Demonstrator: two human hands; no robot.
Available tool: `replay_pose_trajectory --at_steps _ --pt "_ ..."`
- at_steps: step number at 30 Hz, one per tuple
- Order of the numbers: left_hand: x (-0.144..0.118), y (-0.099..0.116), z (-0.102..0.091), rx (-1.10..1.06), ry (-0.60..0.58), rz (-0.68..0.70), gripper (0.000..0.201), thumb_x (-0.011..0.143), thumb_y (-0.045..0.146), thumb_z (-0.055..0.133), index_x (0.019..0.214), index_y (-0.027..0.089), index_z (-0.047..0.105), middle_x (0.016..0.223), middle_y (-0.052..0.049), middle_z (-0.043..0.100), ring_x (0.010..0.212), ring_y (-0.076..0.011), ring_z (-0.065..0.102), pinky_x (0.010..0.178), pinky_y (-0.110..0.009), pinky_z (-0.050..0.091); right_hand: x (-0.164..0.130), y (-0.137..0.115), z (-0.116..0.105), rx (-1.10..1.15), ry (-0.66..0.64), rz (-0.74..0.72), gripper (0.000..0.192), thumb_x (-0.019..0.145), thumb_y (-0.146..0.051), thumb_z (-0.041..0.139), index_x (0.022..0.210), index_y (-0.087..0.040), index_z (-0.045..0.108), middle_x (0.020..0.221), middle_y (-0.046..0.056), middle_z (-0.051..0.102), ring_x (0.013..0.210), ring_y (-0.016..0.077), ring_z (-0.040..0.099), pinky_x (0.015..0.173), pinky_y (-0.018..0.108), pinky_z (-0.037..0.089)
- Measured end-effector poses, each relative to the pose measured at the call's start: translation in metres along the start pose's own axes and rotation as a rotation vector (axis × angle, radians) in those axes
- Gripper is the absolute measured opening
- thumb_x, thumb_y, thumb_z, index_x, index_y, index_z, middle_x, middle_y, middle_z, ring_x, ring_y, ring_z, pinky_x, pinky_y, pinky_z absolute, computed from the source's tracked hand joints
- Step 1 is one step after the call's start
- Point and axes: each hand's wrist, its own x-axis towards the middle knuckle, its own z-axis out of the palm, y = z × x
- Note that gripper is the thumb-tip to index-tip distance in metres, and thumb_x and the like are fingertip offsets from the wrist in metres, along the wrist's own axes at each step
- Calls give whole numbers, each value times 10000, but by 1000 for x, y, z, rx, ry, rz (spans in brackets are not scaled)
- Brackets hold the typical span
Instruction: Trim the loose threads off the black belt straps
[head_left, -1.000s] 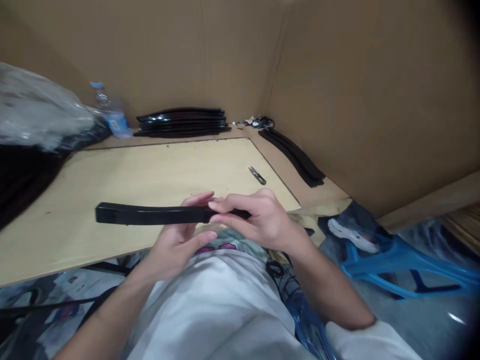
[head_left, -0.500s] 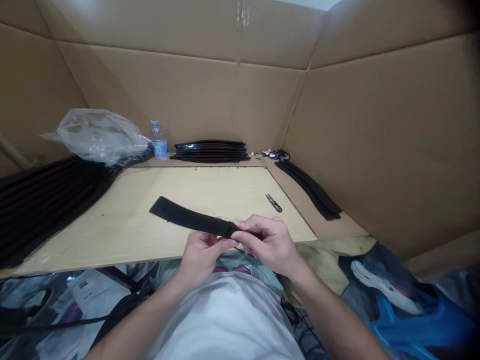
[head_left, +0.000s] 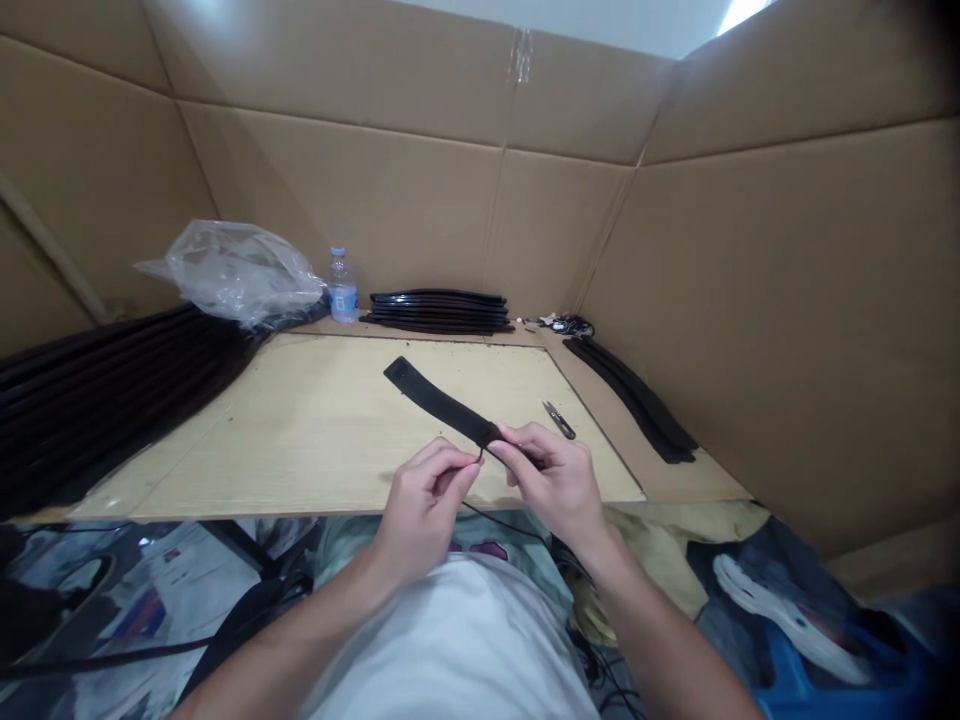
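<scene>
A long black fabric strap (head_left: 439,401) slants up and to the left above the pale wooden board (head_left: 315,430). My right hand (head_left: 551,480) grips its near end between thumb and fingers. Beside it, my left hand (head_left: 424,510) pinches a thin black thread (head_left: 504,523) that comes off the strap's near end and hangs down toward my white shirt. Both hands are close together at the board's front edge.
Small thread snips (head_left: 559,420) lie on the board right of the strap. Black strap piles sit at the back (head_left: 442,310), along the right (head_left: 637,400) and far left (head_left: 97,390). A water bottle (head_left: 343,287) and plastic bag (head_left: 232,270) stand at the back left. Cardboard walls surround everything.
The strap has swung from level to slanting away and left. My left hand let go of the strap and now pinches a thread. The view tilted upward.
</scene>
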Motion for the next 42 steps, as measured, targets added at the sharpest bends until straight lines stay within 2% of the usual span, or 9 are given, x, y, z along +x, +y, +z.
replay_pose_trajectory --at_steps 4,7,10,14,19,24,32,37,42 --pt "3 -5 -8 253 -60 255 152 895 139 453 923 155 601 830 -50 534 745 -139 509 644 -255 419 0 -1 -3 -237 -63 -131 198 880 -348 554 947 -195 661 784 44 699 595 141 622 572 227 447" --pt "5 -8 -16 526 -126 453 204 892 83 400 933 143 590 850 -71 543 785 -167 497 682 -290 438 0 -3 -6 -400 -200 -165 209 917 -348 496 966 -216 651 802 39 716 601 146 642 571 226 418" --pt "8 -10 -25 743 -211 574 217 894 72 384 959 127 584 859 -85 554 818 -190 487 703 -313 445 0 -3 -8 -552 -329 -191 235 940 -351 449 975 -220 641 746 31 716 588 153 649 543 227 377" --pt "11 -8 -36 818 -267 635 204 900 80 388 979 117 572 864 -88 554 820 -193 474 709 -313 438 0 -3 -9 -665 -419 -215 222 944 -338 441 993 -225 625 757 33 719 645 175 664 568 236 363" --pt "13 -4 -41 771 -276 670 199 901 80 386 967 118 570 844 -83 547 793 -183 455 690 -301 423 -2 -7 -7 -627 -519 -246 197 942 -295 447 944 -221 629 749 18 715 634 155 650 581 232 355" --pt "14 -3 -40 736 -276 606 223 907 89 366 937 140 582 842 -75 547 798 -169 475 697 -287 427 -3 -10 -5 -600 -552 -235 187 942 -305 452 940 -228 623 781 8 716 654 154 651 588 231 363" --pt "14 -5 -39 584 -148 554 212 874 70 415 929 160 599 826 -59 546 780 -151 511 687 -269 450 -4 -9 -6 -513 -499 -246 172 938 -296 461 1028 -228 590 898 16 726 693 162 677 581 229 400" --pt "9 -2 -40 571 -34 679 251 826 32 480 1007 164 594 822 -65 570 747 -154 517 664 -285 462 -5 -12 -8 -526 -352 -210 160 923 -328 488 943 -198 579 846 36 728 687 180 694 562 231 435" --pt "3 6 -40 513 69 807 297 769 -7 532 1004 159 605 795 -71 581 683 -158 520 560 -283 427 -8 -14 -11 -513 -205 -279 153 905 -336 525 909 -189 565 913 53 727 731 185 701 614 247 485"
